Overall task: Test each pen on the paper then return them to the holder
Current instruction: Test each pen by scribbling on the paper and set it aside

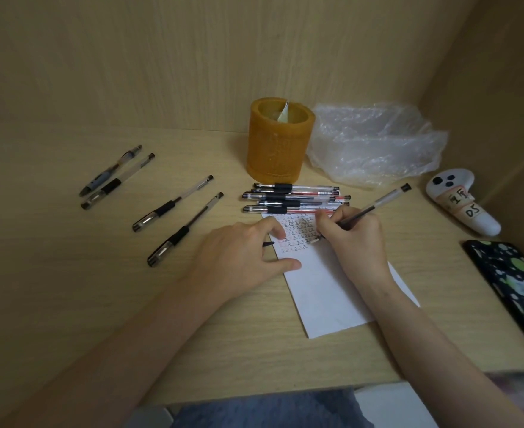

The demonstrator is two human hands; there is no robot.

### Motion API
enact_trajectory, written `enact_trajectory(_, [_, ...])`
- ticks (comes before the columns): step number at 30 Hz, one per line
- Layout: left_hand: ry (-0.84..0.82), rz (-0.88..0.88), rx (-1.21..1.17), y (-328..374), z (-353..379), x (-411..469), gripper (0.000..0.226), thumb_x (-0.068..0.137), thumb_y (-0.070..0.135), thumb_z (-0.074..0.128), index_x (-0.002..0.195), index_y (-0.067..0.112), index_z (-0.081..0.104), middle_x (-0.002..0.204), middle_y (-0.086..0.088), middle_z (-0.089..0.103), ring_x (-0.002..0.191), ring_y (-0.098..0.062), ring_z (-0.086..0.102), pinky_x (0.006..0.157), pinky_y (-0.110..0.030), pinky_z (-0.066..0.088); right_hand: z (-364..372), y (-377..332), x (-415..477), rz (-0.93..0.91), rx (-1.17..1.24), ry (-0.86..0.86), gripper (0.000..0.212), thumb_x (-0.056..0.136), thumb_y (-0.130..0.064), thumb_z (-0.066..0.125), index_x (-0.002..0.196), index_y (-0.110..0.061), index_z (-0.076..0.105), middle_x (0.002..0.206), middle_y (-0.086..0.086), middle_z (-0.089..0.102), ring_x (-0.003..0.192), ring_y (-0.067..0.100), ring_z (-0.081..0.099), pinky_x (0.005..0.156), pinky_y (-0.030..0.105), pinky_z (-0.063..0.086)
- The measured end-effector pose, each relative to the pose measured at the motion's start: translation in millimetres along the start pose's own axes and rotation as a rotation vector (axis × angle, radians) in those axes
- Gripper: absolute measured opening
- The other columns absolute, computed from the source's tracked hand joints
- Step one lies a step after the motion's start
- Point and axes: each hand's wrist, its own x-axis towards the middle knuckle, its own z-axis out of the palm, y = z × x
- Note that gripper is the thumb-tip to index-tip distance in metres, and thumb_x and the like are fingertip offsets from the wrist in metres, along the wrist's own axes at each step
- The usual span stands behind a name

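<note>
A white paper [331, 291] lies on the desk, its top part covered with small red and black marks. My right hand [353, 239] grips a clear black-ink pen [381, 202] with its tip down on the paper. My left hand [242, 254] presses on the paper's left edge, and a small black pen cap [268, 243] shows under its fingers. A heap of several capped pens [294, 199] lies just beyond the paper. The amber cylindrical holder [277, 140] stands behind them with a paper scrap inside. Several more capped pens [174, 205] lie spread at the left.
A crumpled clear plastic bag [375, 143] sits right of the holder. A white controller with a label [461, 205] and a dark patterned phone [511, 285] lie at the right. Wooden walls close the desk at the back and right.
</note>
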Motion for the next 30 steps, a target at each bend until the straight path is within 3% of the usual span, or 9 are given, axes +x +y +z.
enact_trajectory(6, [-0.009,-0.011,0.001,0.7,-0.7,-0.5,0.049,0.071,0.07,0.056,0.108,0.038,0.051,0.051,0.012,0.042,0.053,-0.002,0.043,0.071,-0.033,0.052,-0.1,-1.0,-0.9,-0.023,-0.027,-0.024,0.028,0.084,-0.013,0.066,0.061,0.002,0.06,0.054,0.01,0.054,0.051,0.011,0.045,0.05,0.02,0.036])
enact_trajectory(11, [-0.017,-0.003,-0.016,1.6,-1.7,-1.8,0.048,0.071,0.069,0.057,0.107,0.038,0.051,0.048,0.01,0.044,0.066,-0.006,0.057,0.074,-0.033,0.052,-0.2,-1.3,-1.8,-0.038,-0.058,-0.017,0.03,0.084,-0.011,0.066,0.059,0.003,0.057,0.048,-0.001,0.046,0.045,0.004,0.037,0.046,0.013,0.031])
enact_trajectory(15, [-0.001,-0.003,-0.011,1.2,-1.2,-1.5,0.047,0.071,0.069,0.057,0.106,0.039,0.051,0.048,0.01,0.044,0.059,-0.003,0.053,0.072,-0.033,0.052,0.0,-0.9,-1.4,-0.039,-0.066,0.0,0.029,0.084,-0.011,0.065,0.06,0.002,0.057,0.047,-0.003,0.046,0.043,0.003,0.038,0.046,0.012,0.03])
enact_trajectory(26, [-0.001,0.003,-0.006,0.3,-0.3,-1.0,0.047,0.071,0.07,0.056,0.106,0.038,0.051,0.048,0.01,0.046,0.05,0.0,0.046,0.072,-0.032,0.053,-0.4,-0.8,-1.5,-0.037,-0.067,-0.014,0.028,0.082,-0.008,0.064,0.059,0.005,0.055,0.05,0.006,0.046,0.047,0.008,0.037,0.046,0.016,0.031])
enact_trajectory(30, [-0.008,0.0,-0.015,1.0,-1.4,-1.1,0.047,0.071,0.069,0.056,0.107,0.038,0.051,0.047,0.011,0.044,0.058,-0.002,0.053,0.073,-0.033,0.053,-0.2,-2.6,-2.1,-0.036,-0.077,-0.014,0.026,0.08,-0.005,0.063,0.057,0.003,0.053,0.051,0.008,0.046,0.048,0.008,0.037,0.046,0.016,0.03])
